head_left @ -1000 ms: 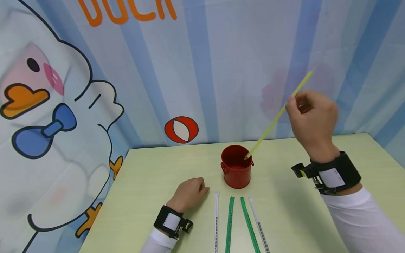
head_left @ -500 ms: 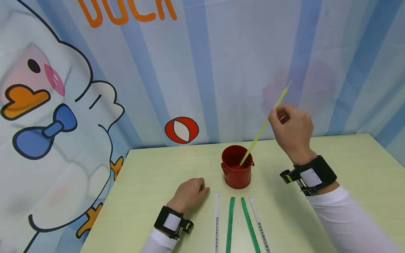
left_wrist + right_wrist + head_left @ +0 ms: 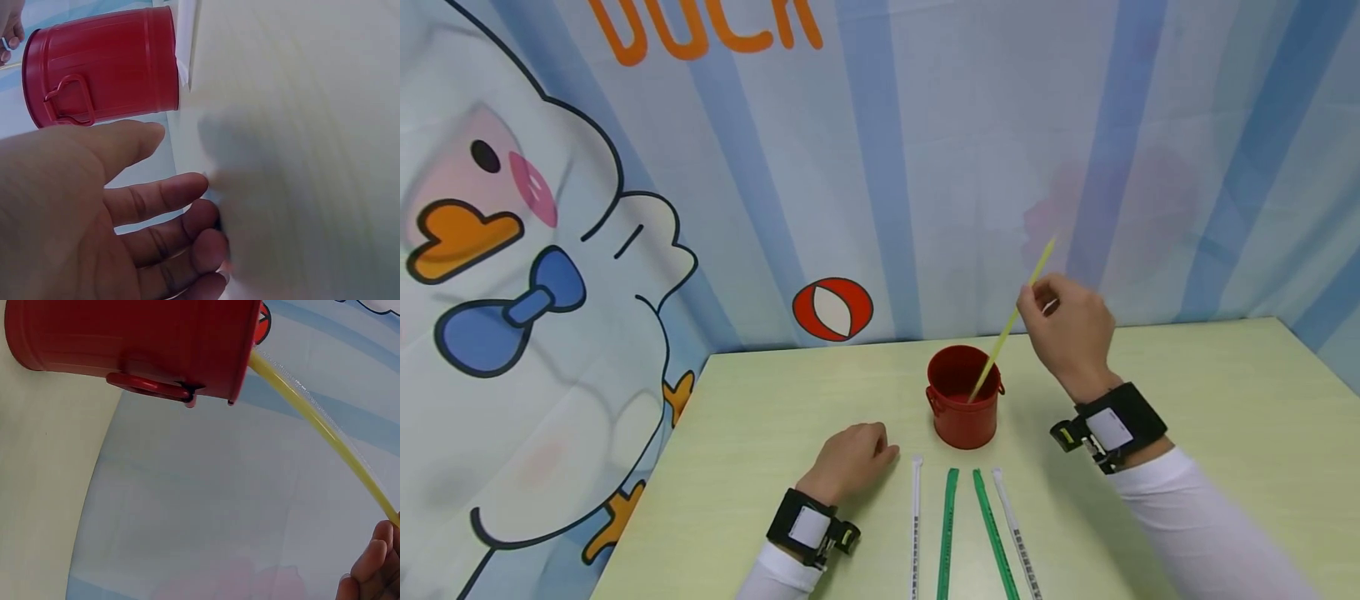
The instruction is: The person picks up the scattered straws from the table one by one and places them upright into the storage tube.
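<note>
Between thumb and fingers my right hand (image 3: 1070, 336) pinches a yellow straw (image 3: 1002, 343) in a clear wrapper near its upper part. The straw slants down to the left, its lower end inside the red bucket (image 3: 964, 423). In the right wrist view the yellow straw (image 3: 325, 428) runs over the rim of the bucket (image 3: 156, 337). My left hand (image 3: 848, 460) rests on the table, left of the bucket and in front of it. Its fingers bend loosely with nothing between them, as the left hand (image 3: 144, 212) shows in the left wrist view.
In front of the bucket lie wrapped straws: a white one (image 3: 916, 525), two green ones, the left green straw (image 3: 947, 533) and the right green straw (image 3: 995, 533), and another white straw (image 3: 1017, 533). A duck-printed curtain (image 3: 985, 167) hangs behind the pale table (image 3: 760, 408).
My right hand has moved down and to the left with the yellow straw. The straw's lower end has gone deeper into the bucket. My left hand has stayed still.
</note>
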The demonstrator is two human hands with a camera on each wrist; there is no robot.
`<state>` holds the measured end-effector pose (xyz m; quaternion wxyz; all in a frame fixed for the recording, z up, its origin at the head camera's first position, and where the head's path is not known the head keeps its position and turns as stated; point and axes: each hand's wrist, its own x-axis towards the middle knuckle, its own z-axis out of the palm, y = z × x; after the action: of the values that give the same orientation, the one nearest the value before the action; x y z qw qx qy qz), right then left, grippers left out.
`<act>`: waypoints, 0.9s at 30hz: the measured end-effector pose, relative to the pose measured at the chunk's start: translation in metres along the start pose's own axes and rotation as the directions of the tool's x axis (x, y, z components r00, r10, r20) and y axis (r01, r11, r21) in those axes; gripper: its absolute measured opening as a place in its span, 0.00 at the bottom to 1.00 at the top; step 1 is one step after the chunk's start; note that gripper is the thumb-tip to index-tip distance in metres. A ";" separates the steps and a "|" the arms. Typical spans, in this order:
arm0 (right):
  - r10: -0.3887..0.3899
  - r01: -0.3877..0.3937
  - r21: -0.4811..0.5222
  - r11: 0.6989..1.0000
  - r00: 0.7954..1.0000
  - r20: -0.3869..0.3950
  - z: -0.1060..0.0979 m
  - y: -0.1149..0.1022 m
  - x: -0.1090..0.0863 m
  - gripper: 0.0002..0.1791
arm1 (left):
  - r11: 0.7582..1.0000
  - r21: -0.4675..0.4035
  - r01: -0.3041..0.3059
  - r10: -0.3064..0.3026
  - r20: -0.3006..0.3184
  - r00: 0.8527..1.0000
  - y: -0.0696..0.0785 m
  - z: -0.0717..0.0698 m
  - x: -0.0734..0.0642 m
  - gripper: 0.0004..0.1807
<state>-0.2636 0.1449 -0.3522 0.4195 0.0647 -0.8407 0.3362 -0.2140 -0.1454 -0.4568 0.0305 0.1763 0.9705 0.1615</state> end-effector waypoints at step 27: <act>0.097 -0.089 -0.055 0.994 0.982 0.164 0.021 0.009 -0.018 0.15 | 0.999 0.008 0.036 -0.036 0.027 0.999 0.001 -0.003 0.000 0.14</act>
<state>-0.2692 0.1362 -0.3794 0.3332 0.0431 -0.8826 0.3287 -0.2139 -0.1452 -0.4535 0.0460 0.1610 0.9736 0.1550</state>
